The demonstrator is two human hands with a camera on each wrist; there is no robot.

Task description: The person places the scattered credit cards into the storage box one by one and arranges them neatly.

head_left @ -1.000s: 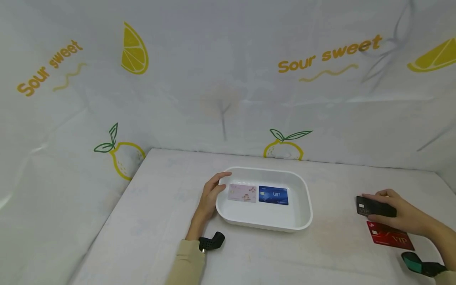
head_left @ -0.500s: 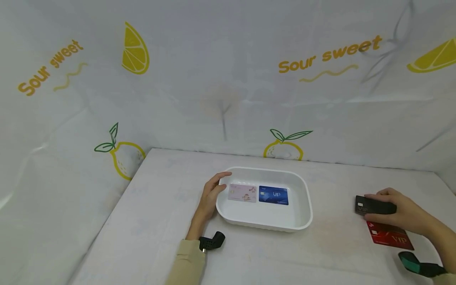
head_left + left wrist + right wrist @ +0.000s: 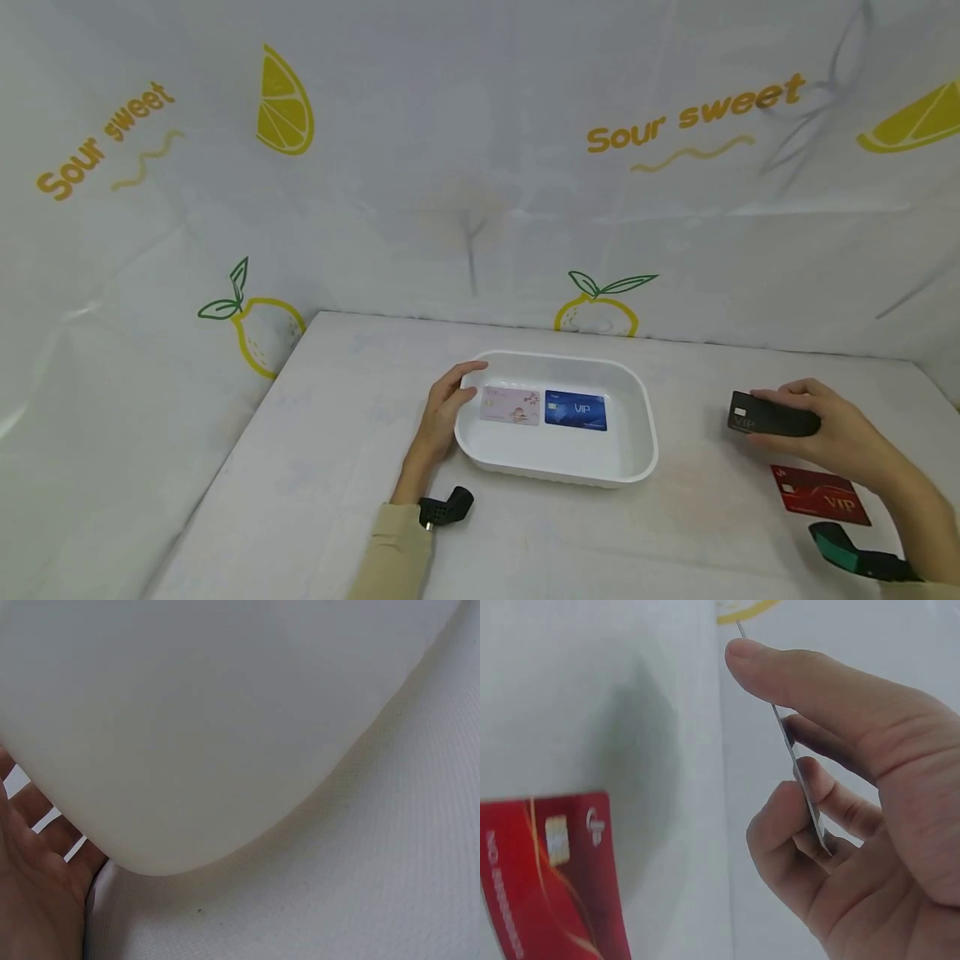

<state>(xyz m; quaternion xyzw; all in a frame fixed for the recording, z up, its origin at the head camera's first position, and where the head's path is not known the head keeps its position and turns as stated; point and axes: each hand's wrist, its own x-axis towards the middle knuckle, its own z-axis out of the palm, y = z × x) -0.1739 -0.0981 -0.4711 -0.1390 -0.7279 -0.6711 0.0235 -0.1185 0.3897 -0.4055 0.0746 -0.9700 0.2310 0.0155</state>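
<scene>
My left hand (image 3: 441,417) holds the left end of a white plastic tray (image 3: 555,477), its thumb over the rim. In the left wrist view the tray's outer wall (image 3: 202,750) fills much of the picture beside the palm. A pink card (image 3: 510,406) and a blue VIP card (image 3: 576,411) lie side by side in the tray. To the right, my right hand (image 3: 840,429) pinches a black VIP card (image 3: 772,415) by its long edges. The right wrist view shows this card edge-on (image 3: 799,776), raised off the table. A red VIP card (image 3: 821,495) lies on the table below that hand.
A white cloth covers the table (image 3: 322,467). Behind it stands a white backdrop (image 3: 450,167) printed with lemons and lettering. Table surface lies between the tray and the right hand.
My right hand has raised the black card and moved it left and away from the red card, uncovering more of the red one. The left hand and tray have stayed still.
</scene>
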